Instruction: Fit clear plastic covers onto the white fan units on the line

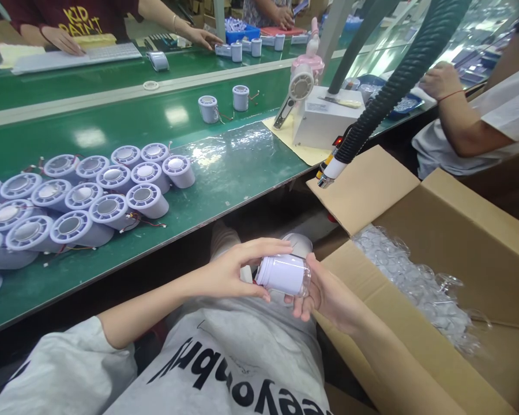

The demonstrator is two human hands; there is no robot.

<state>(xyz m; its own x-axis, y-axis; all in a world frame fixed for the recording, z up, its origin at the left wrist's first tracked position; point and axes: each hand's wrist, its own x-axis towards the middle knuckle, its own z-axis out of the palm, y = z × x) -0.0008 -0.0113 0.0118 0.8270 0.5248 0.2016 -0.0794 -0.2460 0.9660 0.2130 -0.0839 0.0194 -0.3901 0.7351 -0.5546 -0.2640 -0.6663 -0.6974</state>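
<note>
A lavender cylinder [284,274] with a clear plastic cup over its right end lies sideways between my hands, above my lap. My left hand [237,270] wraps its left end, fingers over the top and thumb beneath. My right hand [324,291] holds the clear cup end between thumb and fingers. On the green table [207,190], at the left, stand many similar lavender cylinders [108,207] with round vented tops and thin wires. Two more cylinders [241,98] stand farther back near the middle.
An open cardboard box [384,300] at the right holds many clear plastic cups [415,288]. A dark ribbed hose [398,80] hangs above it. A white device [324,118] and pink handheld fan [305,72] stand at the table edge. Other people work across the table and at the right.
</note>
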